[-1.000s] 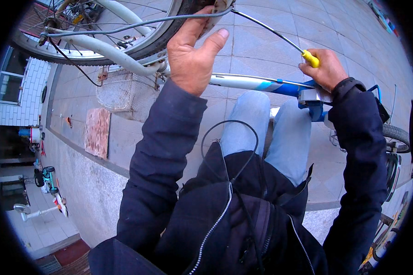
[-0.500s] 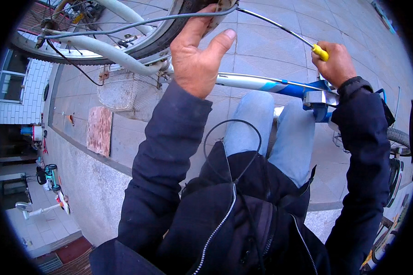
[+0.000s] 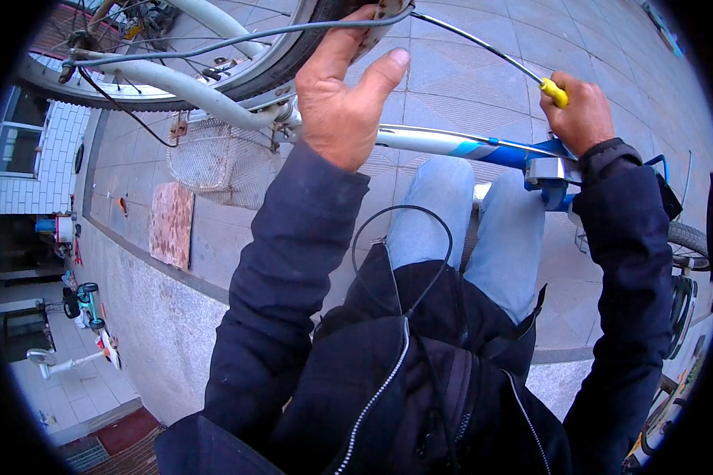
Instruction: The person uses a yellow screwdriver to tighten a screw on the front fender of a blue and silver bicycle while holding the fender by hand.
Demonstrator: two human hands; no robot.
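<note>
A bicycle wheel (image 3: 281, 77) with a white fork (image 3: 186, 93) fills the upper left. My left hand (image 3: 342, 107) is raised at its tyre, its fingers round the edge of the pale mudguard (image 3: 375, 38) and its thumb standing apart; some fingers are hidden. From the hub a thin grey stay (image 3: 214, 44) runs to the mudguard's end. My right hand (image 3: 580, 112) is closed round the yellow handle of a screwdriver (image 3: 553, 93). Its long metal shaft reaches left to that same end, where the tip is too small to make out.
The blue-and-white bicycle frame (image 3: 483, 150) lies across, just beyond my knees. A wire basket (image 3: 214, 162) hangs below the wheel. On the paved floor at the left rests a stained reddish board (image 3: 172, 226). A looped black cord (image 3: 402, 207) hangs over my lap.
My right hand and forearm have shifted very slightly, with the screwdriver still at the mudguard's end. My left hand keeps its place on the mudguard.
</note>
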